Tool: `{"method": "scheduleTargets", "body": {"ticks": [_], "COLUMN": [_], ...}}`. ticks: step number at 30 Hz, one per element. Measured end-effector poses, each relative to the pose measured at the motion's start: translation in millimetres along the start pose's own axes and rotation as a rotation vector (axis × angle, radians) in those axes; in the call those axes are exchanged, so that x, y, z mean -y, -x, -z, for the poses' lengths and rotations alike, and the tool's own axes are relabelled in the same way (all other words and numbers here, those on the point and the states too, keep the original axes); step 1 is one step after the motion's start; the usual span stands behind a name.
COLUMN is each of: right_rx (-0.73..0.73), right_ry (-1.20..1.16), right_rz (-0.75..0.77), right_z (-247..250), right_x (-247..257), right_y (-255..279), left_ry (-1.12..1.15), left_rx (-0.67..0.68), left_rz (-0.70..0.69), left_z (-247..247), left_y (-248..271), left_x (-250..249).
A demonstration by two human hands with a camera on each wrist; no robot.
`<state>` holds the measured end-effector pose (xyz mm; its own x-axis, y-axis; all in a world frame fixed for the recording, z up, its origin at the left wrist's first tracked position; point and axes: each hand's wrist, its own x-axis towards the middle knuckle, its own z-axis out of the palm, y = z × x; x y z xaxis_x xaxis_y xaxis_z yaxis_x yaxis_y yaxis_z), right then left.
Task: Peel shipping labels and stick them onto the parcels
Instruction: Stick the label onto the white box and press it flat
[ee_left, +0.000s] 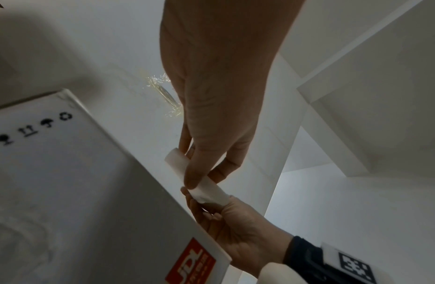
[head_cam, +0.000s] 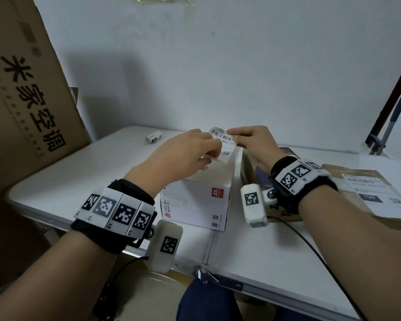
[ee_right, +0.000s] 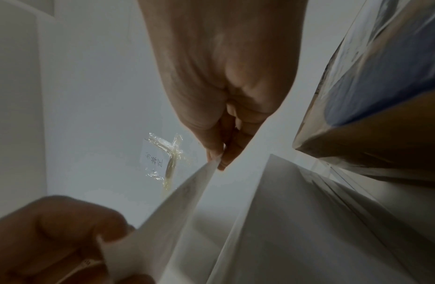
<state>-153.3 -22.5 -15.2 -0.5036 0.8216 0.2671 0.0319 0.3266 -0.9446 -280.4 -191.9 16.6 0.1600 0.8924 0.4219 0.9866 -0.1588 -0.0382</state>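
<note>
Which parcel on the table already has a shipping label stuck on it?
The flat brown parcel at the far right: a white label lies flat on its top. The white box in the middle has none yet; both hands hold its label above it.

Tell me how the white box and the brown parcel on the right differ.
The white box stands tall, printed in red; the brown parcel lies flat and plain. The brown parcel already bears a stuck label; the white box's label is held above it, pinched by the left hand and right hand. Both rest on the table.
</note>
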Motion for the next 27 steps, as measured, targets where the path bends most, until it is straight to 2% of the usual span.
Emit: {"method": "scheduleTargets", "body": {"ticks": [4, 8, 19, 27], "right_rx": [0.031, 0.082, 0.109, 0.116], "right_ry": [0.031, 0.105, 0.256, 0.392], "right_rz": [-0.017, -0.042, -0.034, -0.017], "right_z": [-1.4, -1.2, -6.8, -6.2], "right_x": [2.9, 4.4, 3.6, -0.6], "right_y": [-1.6, -2.8, -8.9, -3.1], "left_ry": [0.080, 0.138, 0.207, 0.199], "left_rx": [0.084, 0.113, 0.067, 0.084], "left_rz": [-0.013, -0.006, 0.004, 0.032], "left_z": [-5.4, -11.1, -11.6, -12.2], "left_y": [3.3, 3.4, 5.6, 5.1], "left_x": [-0.2, -1.5, 3.4, 4.5]}}
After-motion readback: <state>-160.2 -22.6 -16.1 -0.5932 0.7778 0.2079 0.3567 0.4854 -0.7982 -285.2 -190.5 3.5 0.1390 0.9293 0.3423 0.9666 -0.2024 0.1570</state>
